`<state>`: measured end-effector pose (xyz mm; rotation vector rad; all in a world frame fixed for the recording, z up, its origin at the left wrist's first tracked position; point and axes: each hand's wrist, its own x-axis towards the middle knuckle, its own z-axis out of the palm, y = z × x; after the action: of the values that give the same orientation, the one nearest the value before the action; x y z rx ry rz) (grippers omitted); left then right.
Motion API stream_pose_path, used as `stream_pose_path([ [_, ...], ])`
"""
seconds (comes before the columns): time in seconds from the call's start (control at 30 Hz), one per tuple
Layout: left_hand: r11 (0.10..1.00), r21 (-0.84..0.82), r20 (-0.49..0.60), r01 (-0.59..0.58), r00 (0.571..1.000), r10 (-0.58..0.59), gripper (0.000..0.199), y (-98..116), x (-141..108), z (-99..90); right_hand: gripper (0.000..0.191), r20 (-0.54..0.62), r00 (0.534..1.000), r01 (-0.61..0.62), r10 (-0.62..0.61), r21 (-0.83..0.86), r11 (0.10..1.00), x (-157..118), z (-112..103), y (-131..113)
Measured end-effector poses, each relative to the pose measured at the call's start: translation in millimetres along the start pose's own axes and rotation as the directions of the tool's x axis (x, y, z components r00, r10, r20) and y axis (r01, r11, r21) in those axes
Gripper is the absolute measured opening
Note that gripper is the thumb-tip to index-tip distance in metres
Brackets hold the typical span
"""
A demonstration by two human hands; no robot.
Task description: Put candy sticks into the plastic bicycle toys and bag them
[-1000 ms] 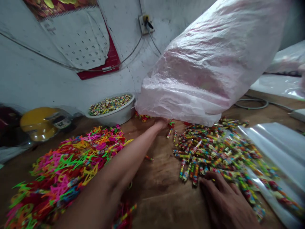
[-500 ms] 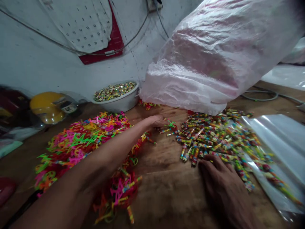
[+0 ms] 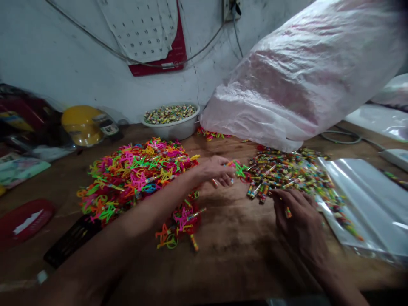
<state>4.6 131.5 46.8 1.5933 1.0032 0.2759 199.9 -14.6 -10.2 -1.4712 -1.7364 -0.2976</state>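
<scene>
Left hand (image 3: 218, 168) half-curled at bright plastic pieces (image 3: 241, 171), right hand (image 3: 299, 219) curled at colourful tubes (image 3: 280, 171); holds unclear. Tubes probably spread for reach.

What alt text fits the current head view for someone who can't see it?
A person's left hand touches bright plastic pieces over a wooden table, and the right hand is at the edge of a heap of small multicoloured sticks. A neon plastic heap lies to the left; a filled tub and translucent bag are farther back.
</scene>
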Motion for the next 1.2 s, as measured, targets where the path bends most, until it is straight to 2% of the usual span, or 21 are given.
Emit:
stream_pose_path([
  [0.07, 0.996, -0.061, 0.014, -0.058, 0.998, 0.059, 0.028, -3.8, -26.9, 8.7, 0.016, -0.018, 0.993, -0.112, 0.116, 0.169, 0.979, 10.7, 3.7, -18.0],
  [0.13, 0.987, -0.102, -0.004, -0.123, 0.992, 0.123, 0.033, -10.1, -50.6, 20.7, 0.022, 0.048, 0.976, -0.216, 0.212, 0.327, 0.920, 21.1, 8.0, -35.2],
  [0.17, 0.986, -0.102, -0.014, -0.133, 0.991, 0.132, 0.034, -13.2, -60.3, 26.8, 0.026, 0.114, 0.970, -0.244, 0.216, 0.384, 0.890, 25.3, 9.5, -42.5],
  [0.27, 0.993, -0.050, -0.040, -0.106, 0.994, 0.104, 0.034, -20.8, -77.8, 41.4, 0.031, 0.361, 0.931, -0.241, 0.056, 0.491, 0.837, 30.5, 9.5, -57.1],
  [0.33, 0.994, 0.001, -0.080, -0.109, 0.991, 0.109, 0.033, -24.7, -80.8, 47.5, 0.030, 0.440, 0.897, -0.209, -0.045, 0.511, 0.834, 27.6, 7.4, -61.1],
  [0.4, 0.990, 0.076, -0.122, -0.115, 0.985, 0.124, 0.032, -27.4, -79.5, 52.0, 0.029, 0.443, 0.894, -0.193, -0.062, 0.506, 0.841, 22.3, 6.6, -62.0],
  [0.47, 0.981, 0.138, -0.140, -0.137, 0.978, 0.156, 0.034, -28.3, -76.1, 55.9, 0.025, 0.416, 0.909, -0.227, -0.009, 0.515, 0.826, 17.6, 9.1, -61.9],
  [0.57, 0.954, 0.176, -0.138, -0.243, 0.953, 0.269, 0.032, -26.9, -70.3, 62.0, 0.014, 0.337, 0.932, -0.323, 0.130, 0.615, 0.719, 16.4, 16.3, -62.5],
  [0.63, 0.942, 0.159, -0.136, -0.297, 0.938, 0.318, 0.026, -26.7, -67.1, 66.1, 0.011, 0.317, 0.916, -0.399, 0.244, 0.677, 0.619, 19.1, 18.9, -62.5],
  [0.7, 0.962, 0.076, -0.160, -0.261, 0.949, 0.270, 0.019, -28.9, -65.3, 70.1, 0.011, 0.308, 0.873, -0.473, 0.378, 0.726, 0.500, 21.1, 16.8, -59.9],
  [0.77, 0.988, -0.053, -0.175, -0.146, 0.975, 0.135, 0.023, -33.7, -65.1, 74.7, 0.012, 0.295, 0.813, -0.514, 0.502, 0.768, 0.383, 19.3, 10.1, -54.4],
  [0.83, 0.982, -0.185, -0.172, -0.028, 0.985, -0.004, 0.029, -40.0, -65.9, 80.9, 0.015, 0.319, 0.765, -0.556, 0.559, 0.765, 0.325, 13.1, 0.9, -48.6],
  [0.9, 0.941, -0.338, -0.140, 0.007, 0.989, -0.058, 0.028, -45.6, -67.1, 88.2, 0.015, 0.313, 0.752, -0.578, 0.580, 0.736, 0.352, 5.5, -8.0, -45.4],
  [0.93, 0.911, -0.412, -0.135, 0.004, 0.989, -0.065, 0.027, -47.6, -67.7, 91.5, 0.014, 0.276, 0.762, -0.563, 0.586, 0.729, 0.389, 2.4, -11.5, -45.1],
  [1.0, 0.849, -0.528, -0.136, -0.011, 0.988, -0.072, 0.025, -49.1, -69.7, 95.6, 0.011, 0.159, 0.799, -0.499, 0.579, 0.714, 0.492, -1.8, -15.8, -45.9],
  [1.07, 0.796, -0.606, -0.123, -0.011, 0.989, -0.080, 0.027, -48.2, -73.3, 95.1, 0.012, 0.114, 0.846, -0.465, 0.522, 0.638, 0.614, -5.0, -16.9, -46.8],
  [1.13, 0.720, -0.694, -0.088, -0.001, 0.993, -0.083, 0.032, -47.4, -78.3, 90.8, 0.017, 0.174, 0.882, -0.458, 0.438, 0.533, 0.711, -10.2, -16.5, -47.2],
  [1.2, 0.665, -0.747, -0.075, 0.011, 0.992, -0.100, 0.039, -49.4, -83.4, 85.7, 0.020, 0.248, 0.881, -0.473, 0.404, 0.478, 0.740, -18.1, -16.6, -48.2],
])
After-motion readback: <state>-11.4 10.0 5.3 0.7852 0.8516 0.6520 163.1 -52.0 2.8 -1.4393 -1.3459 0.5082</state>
